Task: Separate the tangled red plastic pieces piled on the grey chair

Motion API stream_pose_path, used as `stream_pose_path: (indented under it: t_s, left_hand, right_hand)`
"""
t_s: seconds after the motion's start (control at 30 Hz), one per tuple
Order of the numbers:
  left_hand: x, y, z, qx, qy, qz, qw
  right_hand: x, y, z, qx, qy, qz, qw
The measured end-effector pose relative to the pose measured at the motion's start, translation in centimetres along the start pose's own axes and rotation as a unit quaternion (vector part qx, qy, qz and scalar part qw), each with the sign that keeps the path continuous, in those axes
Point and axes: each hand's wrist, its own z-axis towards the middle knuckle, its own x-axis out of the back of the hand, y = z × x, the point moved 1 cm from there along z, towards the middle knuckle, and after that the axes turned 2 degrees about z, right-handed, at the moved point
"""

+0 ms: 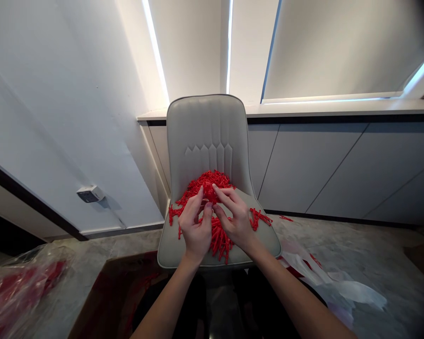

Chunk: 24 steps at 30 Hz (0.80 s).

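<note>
While my left hand (194, 226) pinches into a tangled heap of red plastic strands (217, 238), my right hand (237, 214) curves over it, though I cannot tell whether it is gripping. The heap lies on a grey upholstered chair (207, 136), against its backrest. A clear plastic bag (21, 292) with red inside lies off to my left, and pale grey cabinets (339, 169) stand beyond the chair.
</note>
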Motion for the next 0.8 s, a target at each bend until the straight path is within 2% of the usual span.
stream_pose_path:
  t_s: [0.43,0.6,0.8]
  left_hand:
    - [0.16,0.43,0.05,-0.004,0.002,-0.004,1.0]
    - [0.3,0.11,0.21,-0.052,-0.007,0.015,0.999]
    - [0.51,0.11,0.33,-0.126,0.011,0.043,0.991]
  right_hand:
    - [0.23,0.05,-0.08,0.014,-0.003,0.001,1.0]
    - [0.32,-0.01,0.02,0.024,-0.003,-0.009,1.0]
    - [0.51,-0.48,0.29,0.045,-0.014,-0.008,0.999]
